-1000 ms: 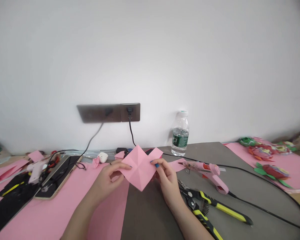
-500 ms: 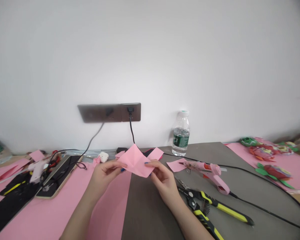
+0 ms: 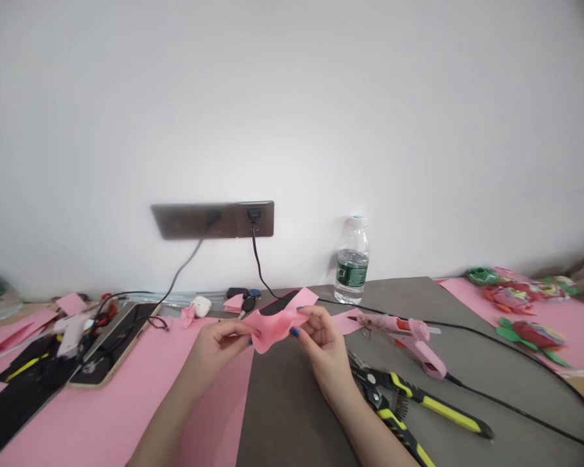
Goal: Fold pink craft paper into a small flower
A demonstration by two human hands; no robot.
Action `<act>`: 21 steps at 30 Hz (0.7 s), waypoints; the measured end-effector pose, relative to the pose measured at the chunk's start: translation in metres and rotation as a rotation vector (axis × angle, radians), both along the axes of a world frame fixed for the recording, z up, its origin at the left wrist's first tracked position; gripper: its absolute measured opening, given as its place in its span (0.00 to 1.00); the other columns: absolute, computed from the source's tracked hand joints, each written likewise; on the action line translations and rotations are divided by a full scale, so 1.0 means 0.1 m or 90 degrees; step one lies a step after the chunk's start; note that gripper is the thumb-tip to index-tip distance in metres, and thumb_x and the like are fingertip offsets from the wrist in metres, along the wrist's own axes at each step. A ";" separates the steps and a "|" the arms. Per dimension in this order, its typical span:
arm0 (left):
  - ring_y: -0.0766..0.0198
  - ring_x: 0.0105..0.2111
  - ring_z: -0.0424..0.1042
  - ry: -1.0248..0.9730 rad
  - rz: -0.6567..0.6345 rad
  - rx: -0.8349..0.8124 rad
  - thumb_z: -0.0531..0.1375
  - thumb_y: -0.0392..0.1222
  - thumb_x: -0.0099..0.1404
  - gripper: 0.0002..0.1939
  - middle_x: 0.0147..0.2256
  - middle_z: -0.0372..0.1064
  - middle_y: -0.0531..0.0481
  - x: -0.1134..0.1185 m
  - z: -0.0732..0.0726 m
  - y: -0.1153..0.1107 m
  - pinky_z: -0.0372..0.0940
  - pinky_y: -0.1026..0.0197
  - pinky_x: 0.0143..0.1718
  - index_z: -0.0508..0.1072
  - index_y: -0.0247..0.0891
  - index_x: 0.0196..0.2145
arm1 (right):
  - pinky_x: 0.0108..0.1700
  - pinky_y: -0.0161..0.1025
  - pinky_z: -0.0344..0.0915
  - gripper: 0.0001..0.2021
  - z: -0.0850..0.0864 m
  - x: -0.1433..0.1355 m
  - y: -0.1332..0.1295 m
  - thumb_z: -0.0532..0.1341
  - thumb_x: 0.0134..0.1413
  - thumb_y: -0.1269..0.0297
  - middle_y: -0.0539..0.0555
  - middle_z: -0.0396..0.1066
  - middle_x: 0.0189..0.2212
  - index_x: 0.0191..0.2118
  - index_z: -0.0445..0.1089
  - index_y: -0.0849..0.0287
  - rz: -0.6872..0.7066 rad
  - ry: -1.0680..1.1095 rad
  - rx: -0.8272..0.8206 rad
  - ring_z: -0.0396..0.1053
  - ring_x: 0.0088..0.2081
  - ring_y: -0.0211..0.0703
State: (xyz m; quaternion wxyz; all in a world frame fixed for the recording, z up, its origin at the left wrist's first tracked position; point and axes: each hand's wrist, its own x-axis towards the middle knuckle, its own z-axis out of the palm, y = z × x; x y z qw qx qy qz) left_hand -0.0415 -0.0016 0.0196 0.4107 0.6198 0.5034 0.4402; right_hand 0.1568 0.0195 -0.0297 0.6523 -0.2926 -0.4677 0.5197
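Note:
Between my two hands, above the grey mat, is a piece of pink paper [image 3: 272,329], bent and wavy along its edges. My left hand [image 3: 222,344] pinches its left side between thumb and fingers. The right side is gripped by my right hand [image 3: 321,337], its thumb lying in front of the sheet. Behind the held piece, a flat pink paper piece [image 3: 305,298] rests over a dark object. Another pink piece [image 3: 345,322] lies to the right of my right hand, under the tip of a pink glue gun [image 3: 403,331].
Wire strippers [image 3: 394,389] with yellow-black handles lie right of my right forearm. A water bottle [image 3: 353,266] stands against the wall. Paper flowers [image 3: 535,334] are at the far right. On the left are a phone [image 3: 114,350], cables and large pink sheets [image 3: 121,402].
The pink paper was spread flat as a diamond with its point up; now it is tilted and curled between my fingers. Keys and a small pink piece behind it have come into view.

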 end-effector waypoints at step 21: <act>0.59 0.35 0.74 -0.040 0.085 0.027 0.63 0.39 0.54 0.04 0.33 0.75 0.48 0.03 -0.01 0.02 0.69 0.61 0.37 0.77 0.39 0.29 | 0.38 0.39 0.65 0.05 0.04 0.00 -0.03 0.64 0.48 0.71 0.54 0.72 0.32 0.33 0.76 0.54 -0.036 -0.114 0.101 0.69 0.37 0.46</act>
